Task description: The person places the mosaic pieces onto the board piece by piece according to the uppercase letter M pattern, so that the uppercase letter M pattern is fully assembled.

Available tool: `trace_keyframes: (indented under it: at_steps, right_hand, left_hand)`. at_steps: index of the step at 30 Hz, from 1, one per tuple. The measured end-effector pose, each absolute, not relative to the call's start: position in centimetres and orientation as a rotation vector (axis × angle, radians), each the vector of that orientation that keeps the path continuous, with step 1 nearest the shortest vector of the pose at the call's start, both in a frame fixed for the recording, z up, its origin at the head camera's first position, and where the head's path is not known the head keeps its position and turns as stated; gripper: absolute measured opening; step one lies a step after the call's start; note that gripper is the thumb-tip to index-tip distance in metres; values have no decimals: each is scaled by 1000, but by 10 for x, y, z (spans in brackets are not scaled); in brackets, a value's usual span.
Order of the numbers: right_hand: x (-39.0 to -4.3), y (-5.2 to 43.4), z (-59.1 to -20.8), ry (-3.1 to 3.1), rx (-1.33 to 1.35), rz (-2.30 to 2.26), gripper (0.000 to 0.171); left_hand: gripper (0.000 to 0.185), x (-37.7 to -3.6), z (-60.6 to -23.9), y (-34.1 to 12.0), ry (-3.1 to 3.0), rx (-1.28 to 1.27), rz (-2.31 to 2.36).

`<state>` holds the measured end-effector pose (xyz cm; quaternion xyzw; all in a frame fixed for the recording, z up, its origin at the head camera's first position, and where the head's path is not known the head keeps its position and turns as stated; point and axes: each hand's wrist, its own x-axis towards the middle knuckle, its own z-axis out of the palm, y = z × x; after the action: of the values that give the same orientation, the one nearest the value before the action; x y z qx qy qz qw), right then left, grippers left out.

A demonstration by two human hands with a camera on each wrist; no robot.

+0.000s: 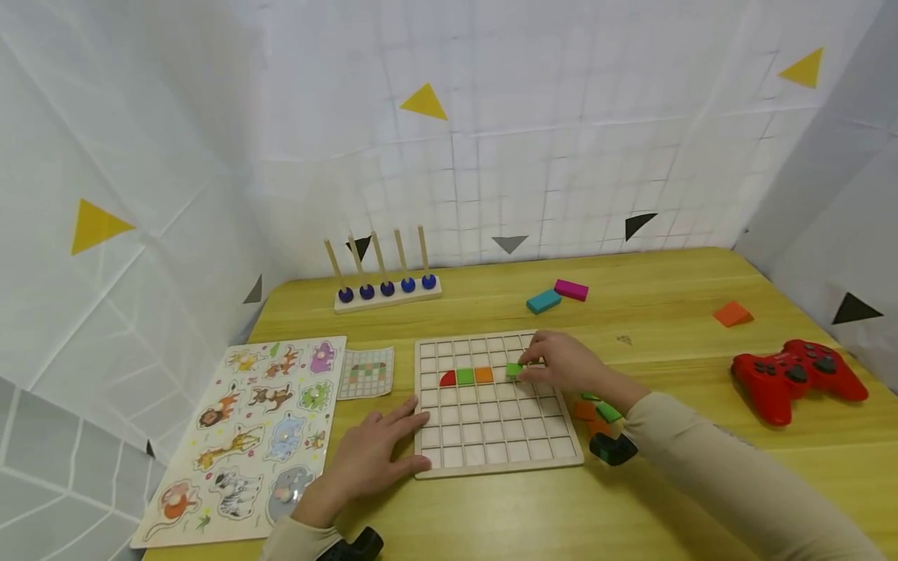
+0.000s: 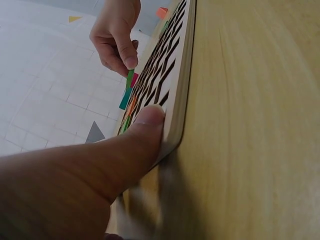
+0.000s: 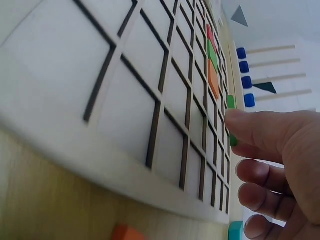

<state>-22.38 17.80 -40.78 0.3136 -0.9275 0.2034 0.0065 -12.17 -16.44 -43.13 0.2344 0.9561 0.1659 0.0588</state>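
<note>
A white wooden grid board (image 1: 491,436) lies in the middle of the yellow table. One row holds a red quarter-round tile (image 1: 447,379), a green tile (image 1: 464,376) and an orange tile (image 1: 483,375). My right hand (image 1: 525,371) pinches a small green tile (image 1: 514,370) just over a cell in that row, one empty cell right of the orange tile. The right wrist view shows the green tile (image 3: 231,102) behind my thumb (image 3: 250,127). My left hand (image 1: 382,448) lies flat at the board's left edge, its thumb (image 2: 147,120) pressed against the board's rim (image 2: 180,100).
Loose orange and green tiles (image 1: 596,411) lie right of the board. An animal puzzle (image 1: 259,428) and pattern card (image 1: 366,372) sit to the left, a peg rack (image 1: 387,290) behind. Teal (image 1: 543,301) and magenta (image 1: 571,290) blocks, an orange wedge (image 1: 733,314) and a red controller (image 1: 793,378) lie to the right.
</note>
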Motion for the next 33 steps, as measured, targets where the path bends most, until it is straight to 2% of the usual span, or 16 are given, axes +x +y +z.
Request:
trace_keyframes:
  at_steps: [33]
  right_hand:
    - [-226, 159, -416, -2925, 954, 685, 23]
  left_hand:
    - [66, -122, -429, -163, 2891, 692, 489]
